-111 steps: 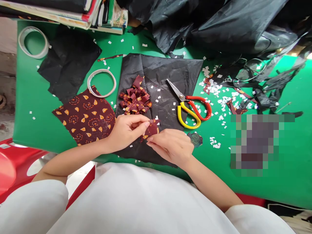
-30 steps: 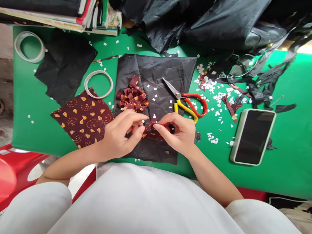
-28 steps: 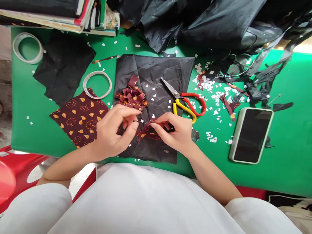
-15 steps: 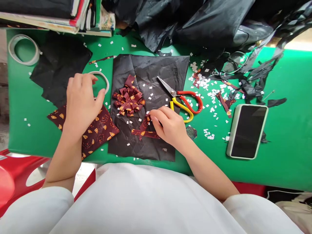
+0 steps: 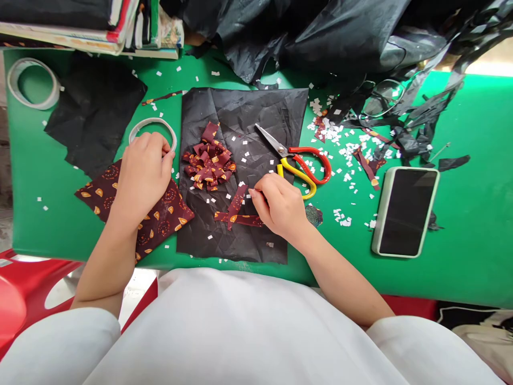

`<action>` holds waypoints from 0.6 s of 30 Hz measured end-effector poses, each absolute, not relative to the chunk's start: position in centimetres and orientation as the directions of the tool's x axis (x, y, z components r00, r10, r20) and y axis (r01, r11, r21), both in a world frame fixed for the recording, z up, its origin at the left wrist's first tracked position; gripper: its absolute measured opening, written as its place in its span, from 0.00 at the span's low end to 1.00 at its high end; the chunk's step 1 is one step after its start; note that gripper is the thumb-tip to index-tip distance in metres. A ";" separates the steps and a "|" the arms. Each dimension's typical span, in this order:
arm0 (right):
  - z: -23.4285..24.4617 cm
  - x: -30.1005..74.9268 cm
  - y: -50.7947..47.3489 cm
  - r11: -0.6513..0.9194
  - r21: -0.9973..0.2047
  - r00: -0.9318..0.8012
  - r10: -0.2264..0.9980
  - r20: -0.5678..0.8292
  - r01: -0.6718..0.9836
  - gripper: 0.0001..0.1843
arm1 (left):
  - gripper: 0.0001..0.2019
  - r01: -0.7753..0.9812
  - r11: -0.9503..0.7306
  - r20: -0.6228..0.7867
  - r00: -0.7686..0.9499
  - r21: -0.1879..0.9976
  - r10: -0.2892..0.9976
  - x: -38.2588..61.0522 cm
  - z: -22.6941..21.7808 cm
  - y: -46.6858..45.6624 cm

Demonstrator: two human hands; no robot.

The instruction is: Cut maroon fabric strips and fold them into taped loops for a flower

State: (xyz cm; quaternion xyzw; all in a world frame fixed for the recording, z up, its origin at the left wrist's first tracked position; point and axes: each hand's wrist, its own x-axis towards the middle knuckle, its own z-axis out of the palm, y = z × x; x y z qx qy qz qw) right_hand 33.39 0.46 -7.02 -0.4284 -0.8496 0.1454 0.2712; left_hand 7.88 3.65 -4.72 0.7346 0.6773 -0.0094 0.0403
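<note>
My left hand [image 5: 145, 174] is closed at the near rim of a white roll of tape [image 5: 153, 122], over a maroon patterned cloth [image 5: 162, 227]. Its curled fingers hide part of the roll. My right hand [image 5: 280, 206] is closed in a pinch over a black sheet [image 5: 200, 235]; whatever its fingertips hold is hidden. Just left of those fingertips lie two crossed maroon strips [image 5: 236, 206]. A ruffled maroon cloth flower [image 5: 210, 160] rests on the sheet between my hands. Scissors [image 5: 284, 151] with red and yellow handles lie beyond my right hand, blades apart.
A phone [image 5: 406, 211] lies at the right on the green table [image 5: 460, 278]. White paper bits [image 5: 331, 131] and black scraps [image 5: 412, 144] are scattered nearby. Another tape roll [image 5: 14, 80] and black material [image 5: 96, 107] are at the left. Books [image 5: 100, 35] stand behind.
My left hand has drawn slightly down and its fingers have closed at the tape roll. The right fingertips have shifted right, away from the strip, which now lies uncovered.
</note>
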 end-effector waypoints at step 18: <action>-7.6 33.3 0.9 0.524 -0.539 -0.377 0.851 0.367 0.659 0.08 | 0.06 0.956 -0.040 0.138 -0.001 0.290 0.990 8.7 -4.8 3.2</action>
